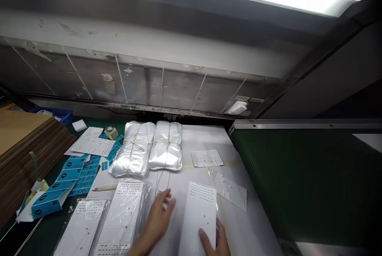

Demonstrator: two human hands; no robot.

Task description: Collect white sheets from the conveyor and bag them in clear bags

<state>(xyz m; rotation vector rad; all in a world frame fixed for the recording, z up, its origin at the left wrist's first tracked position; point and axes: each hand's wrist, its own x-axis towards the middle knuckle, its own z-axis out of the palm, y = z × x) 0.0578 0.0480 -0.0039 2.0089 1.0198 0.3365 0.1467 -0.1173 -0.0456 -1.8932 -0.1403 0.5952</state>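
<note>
My right hand [215, 241] grips the lower right side of a tall white slotted panel [197, 218], its thumb on the front face and fingers at the edge. To the left, my left hand [158, 217] is half curled, thumb and forefinger apart. Its fingertips are beside a thin pale loop [163, 182] on the white work surface [183, 174]; whether they touch it I cannot tell. Left of this hand lie a clear-bagged stack of slotted panels [121, 216] and another bagged panel [82, 228]. Two tied bundles of clear plastic bags [134, 148] lie farther back.
Two loose white slotted sheets [206, 158] lie on the right. Blue label strips [64, 184], a pale-handled tool [104, 188], a small jar [111, 132] and stacked cardboard [32, 140] are on the left. A green belt surface [304, 180] runs along the right; a lit hood hangs above.
</note>
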